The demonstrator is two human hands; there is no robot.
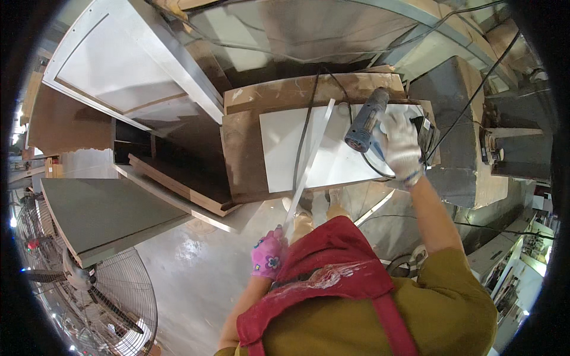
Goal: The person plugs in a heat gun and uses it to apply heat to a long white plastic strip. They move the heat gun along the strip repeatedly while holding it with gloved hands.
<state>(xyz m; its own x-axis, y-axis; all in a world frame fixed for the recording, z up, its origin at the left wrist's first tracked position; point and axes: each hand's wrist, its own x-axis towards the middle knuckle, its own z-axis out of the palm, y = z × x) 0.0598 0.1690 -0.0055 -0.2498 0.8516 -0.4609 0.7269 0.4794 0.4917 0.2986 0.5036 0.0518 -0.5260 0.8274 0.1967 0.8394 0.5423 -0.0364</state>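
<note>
My left hand (pixel 269 254), in a pink glove with a flower pattern, is closed around the lower end of a long thin white strip (pixel 314 148). The strip slants up and away over a white panel (pixel 285 145). My right hand (pixel 402 145), in a white knit glove, is over the panel's right part, its fingers smeared by motion. Right beside it is a blue-grey heat gun (pixel 366 121) with its nozzle pointing away from me. Whether those fingers grip the gun's handle, I cannot make out. A black cord loops below the glove.
Brown boards (pixel 243 157) lie under the panel. A white framed door panel (pixel 119 65) leans at the far left. A caged fan (pixel 89 285) stands near left, below a grey board (pixel 107 207). A dark box (pixel 448 130) stands on the right. Cables hang across the work area.
</note>
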